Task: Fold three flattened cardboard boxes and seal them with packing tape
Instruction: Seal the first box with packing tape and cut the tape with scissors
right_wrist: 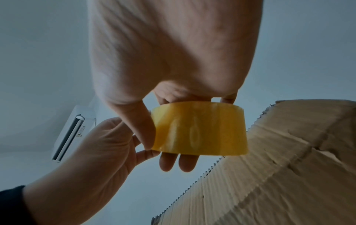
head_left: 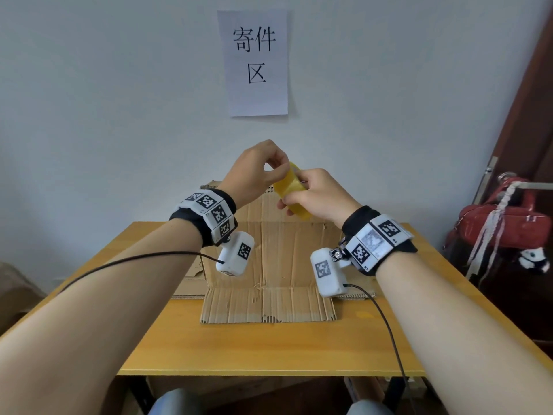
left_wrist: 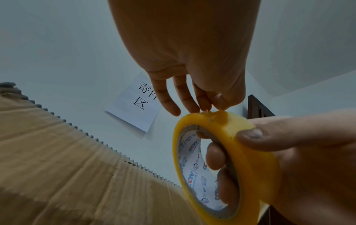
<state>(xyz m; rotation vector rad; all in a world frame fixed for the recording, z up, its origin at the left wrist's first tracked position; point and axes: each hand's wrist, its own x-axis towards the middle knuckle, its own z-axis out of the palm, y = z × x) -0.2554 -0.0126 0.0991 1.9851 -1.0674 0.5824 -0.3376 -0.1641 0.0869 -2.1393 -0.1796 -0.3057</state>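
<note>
A yellow roll of packing tape [head_left: 291, 190] is held in the air above the table, in front of the wall. My right hand [head_left: 294, 202] grips the tape roll [left_wrist: 250, 159], thumb on its outer face and fingers through the core. At the top of the roll, my left hand [head_left: 279, 172] pinches the tape's raised end [left_wrist: 221, 115] between thumb and fingertips [left_wrist: 208, 105]. Below the hands stands a partly folded cardboard box [head_left: 284, 250], with one flap [head_left: 266, 304] lying flat toward me. In the right wrist view the tape roll [right_wrist: 198, 129] hides my right fingers.
The box stands on a yellow wooden table [head_left: 269, 348], on top of another flat cardboard sheet [head_left: 191, 284]. A paper sign [head_left: 257, 64] hangs on the wall behind. A red bag [head_left: 502, 223] sits to the right of the table. Black cables run along both forearms.
</note>
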